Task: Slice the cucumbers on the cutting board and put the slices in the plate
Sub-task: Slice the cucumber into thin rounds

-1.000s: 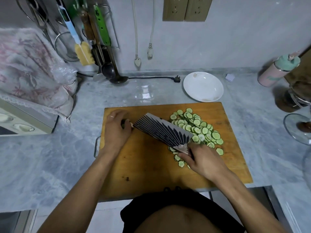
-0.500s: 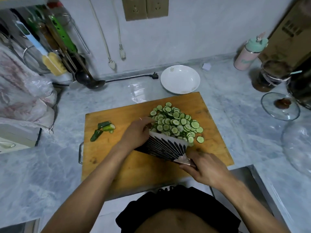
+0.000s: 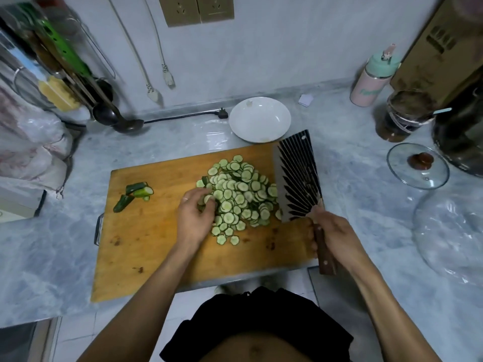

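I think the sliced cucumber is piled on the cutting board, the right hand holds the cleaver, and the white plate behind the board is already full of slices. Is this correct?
Not quite. The head view shows the white plate holds no slices yet. The rest stands: the cucumber slices are piled on the cutting board, and the right hand holds the cleaver.

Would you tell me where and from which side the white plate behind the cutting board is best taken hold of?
Probably the white plate by its near-left rim, from the left side. Its shallow, upturned rim gives fingers an edge to hook under, and that arc is free, while the cleaver blade tip overlaps the near-right rim and the cutting board crowds the near edge.
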Motion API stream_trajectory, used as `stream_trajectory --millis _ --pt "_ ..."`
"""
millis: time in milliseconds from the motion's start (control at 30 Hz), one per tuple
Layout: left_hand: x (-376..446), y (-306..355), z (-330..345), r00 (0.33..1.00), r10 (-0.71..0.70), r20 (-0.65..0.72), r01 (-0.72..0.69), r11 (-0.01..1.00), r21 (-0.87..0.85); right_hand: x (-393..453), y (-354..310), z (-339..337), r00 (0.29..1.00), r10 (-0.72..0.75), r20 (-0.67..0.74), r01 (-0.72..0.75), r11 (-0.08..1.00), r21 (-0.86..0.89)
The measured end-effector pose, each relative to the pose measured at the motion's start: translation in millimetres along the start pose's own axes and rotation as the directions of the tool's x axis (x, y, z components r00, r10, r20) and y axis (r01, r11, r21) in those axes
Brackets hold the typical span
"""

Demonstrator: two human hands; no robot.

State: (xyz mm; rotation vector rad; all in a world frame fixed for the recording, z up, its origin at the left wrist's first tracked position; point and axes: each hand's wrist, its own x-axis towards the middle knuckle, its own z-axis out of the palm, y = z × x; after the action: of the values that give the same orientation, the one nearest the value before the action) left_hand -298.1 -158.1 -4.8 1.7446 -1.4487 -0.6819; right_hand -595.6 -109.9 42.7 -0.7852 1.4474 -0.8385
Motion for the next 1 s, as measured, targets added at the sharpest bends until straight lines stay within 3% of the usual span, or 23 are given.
stream_trajectory --millis 167,400,667,733,833,1000 --pt "3 9 28 0.994 -0.108 -0.021 0.11 0.99 0.085 25 22 -47 0.999 0.024 -0.047 -0.026 0.999 -0.048" --pt "8 14 55 0.97 -0.244 0.003 0.242 0.966 0.093 47 41 -62 0.992 0.083 0.098 -0.075 0.994 -0.086" --pt "5 11 58 0.975 -0.222 -0.005 0.222 0.97 0.1 68 36 -32 0.957 0.139 0.256 -0.094 0.979 -0.18" --pt "3 11 58 0.98 -0.196 -0.035 0.199 0.972 0.122 78 35 -22 0.971 0.141 0.195 -0.086 0.96 -0.266" --pt "2 13 64 0.993 -0.106 -0.044 0.112 0.979 0.173 86 39 -8 0.999 0.002 0.054 0.019 0.921 -0.39" --pt "7 25 88 0.996 -0.086 -0.013 0.085 0.949 0.302 83 42 1 0.991 -0.093 0.097 0.13 0.847 -0.516"
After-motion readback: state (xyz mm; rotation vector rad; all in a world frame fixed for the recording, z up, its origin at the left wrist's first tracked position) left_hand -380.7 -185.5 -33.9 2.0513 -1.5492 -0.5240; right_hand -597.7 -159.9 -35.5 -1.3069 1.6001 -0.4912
